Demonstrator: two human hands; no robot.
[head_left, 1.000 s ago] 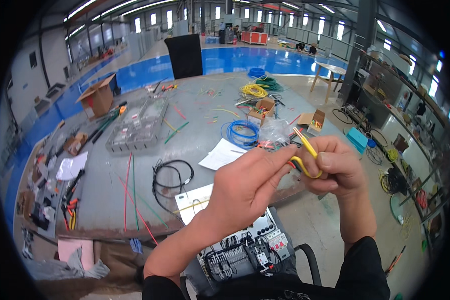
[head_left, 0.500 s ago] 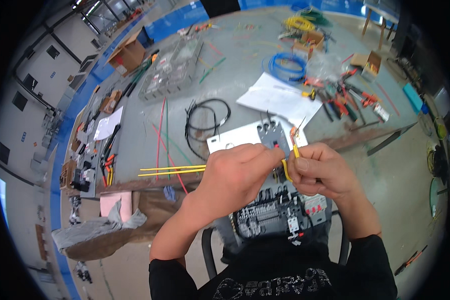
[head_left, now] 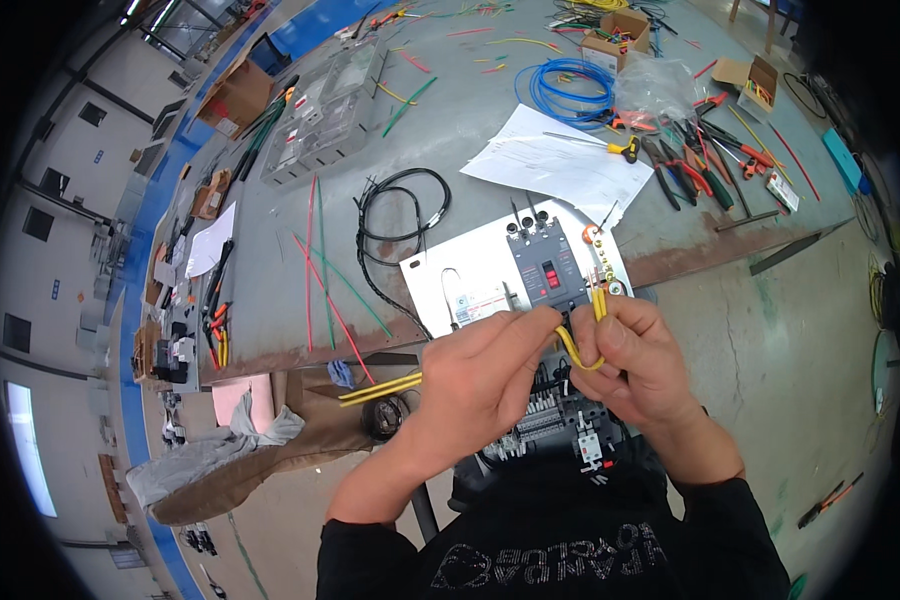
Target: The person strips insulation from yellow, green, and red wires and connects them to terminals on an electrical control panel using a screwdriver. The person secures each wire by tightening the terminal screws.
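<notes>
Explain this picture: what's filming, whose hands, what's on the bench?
A fisheye camera worn on a person's head looks down, so straight edges bend. The forearms entering from below are that person's own. The left hand and right hand both grip a yellow wire, bent into a loop between them. Behind sits a white panel carrying a black breaker. On the grey bench lie papers, a blue wire coil, pliers, a black cable and loose red and green wires.

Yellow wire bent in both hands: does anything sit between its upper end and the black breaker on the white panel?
Nothing visible does. The yellow wire is pinched by the left hand and right hand; its upper end rises just beside the black breaker, with no tool or cable between.
</notes>
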